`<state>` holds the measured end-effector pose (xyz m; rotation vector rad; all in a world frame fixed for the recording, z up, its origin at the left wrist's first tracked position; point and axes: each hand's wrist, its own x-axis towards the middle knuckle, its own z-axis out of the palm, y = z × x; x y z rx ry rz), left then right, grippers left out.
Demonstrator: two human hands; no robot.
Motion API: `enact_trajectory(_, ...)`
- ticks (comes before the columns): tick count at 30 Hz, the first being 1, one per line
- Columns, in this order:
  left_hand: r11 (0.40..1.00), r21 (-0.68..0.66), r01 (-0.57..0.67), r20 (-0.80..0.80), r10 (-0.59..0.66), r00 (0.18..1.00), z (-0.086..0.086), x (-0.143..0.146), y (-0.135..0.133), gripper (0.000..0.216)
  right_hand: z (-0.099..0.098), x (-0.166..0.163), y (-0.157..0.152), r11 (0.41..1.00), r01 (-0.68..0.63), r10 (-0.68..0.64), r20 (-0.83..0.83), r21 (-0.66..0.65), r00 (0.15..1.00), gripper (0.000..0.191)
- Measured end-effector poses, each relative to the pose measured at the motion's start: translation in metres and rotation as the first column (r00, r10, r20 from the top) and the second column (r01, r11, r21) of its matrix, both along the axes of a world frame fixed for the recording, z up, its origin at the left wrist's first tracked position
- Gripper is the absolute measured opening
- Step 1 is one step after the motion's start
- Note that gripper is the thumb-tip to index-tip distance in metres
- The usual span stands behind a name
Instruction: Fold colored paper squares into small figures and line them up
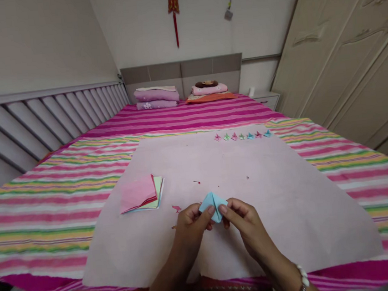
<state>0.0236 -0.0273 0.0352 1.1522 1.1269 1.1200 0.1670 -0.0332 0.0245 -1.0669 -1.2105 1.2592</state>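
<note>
I monitored the bed (49, 209) from a distance; a pale sheet (298, 227) covered part of it. I held the left hand (193, 222) and right hand (242, 216) closed in thumb-and-finger pinches on opposite sides of the folded blue paper (213, 200). The paper sat directly between them, neither hand nearer, central crease running fore-and-aft.

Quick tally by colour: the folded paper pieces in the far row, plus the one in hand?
Pink pieces, far row: 3
Green pieces, far row: 2
Blue pieces, far row: 2
Blue folded paper in the left hand and right hand: 1
Total: 8
</note>
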Motion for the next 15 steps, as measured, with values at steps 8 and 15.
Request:
enact_trajectory(8, 1.000, -0.014, -0.018, -0.038, 0.017, 0.999, -0.0015, 0.0006, -0.0003, 0.032, -0.0010, -0.0017, -0.0002, 0.992, -0.123, 0.123, 0.018, -0.022, 0.992, 0.037)
enact_trajectory(15, 0.999, -0.032, 0.034, 0.006, -0.034, 0.999, -0.0040, -0.0027, 0.0002, 0.029, -0.0053, -0.0032, -0.0014, 0.994, -0.107, 0.107, 0.014, -0.013, 0.994, 0.037)
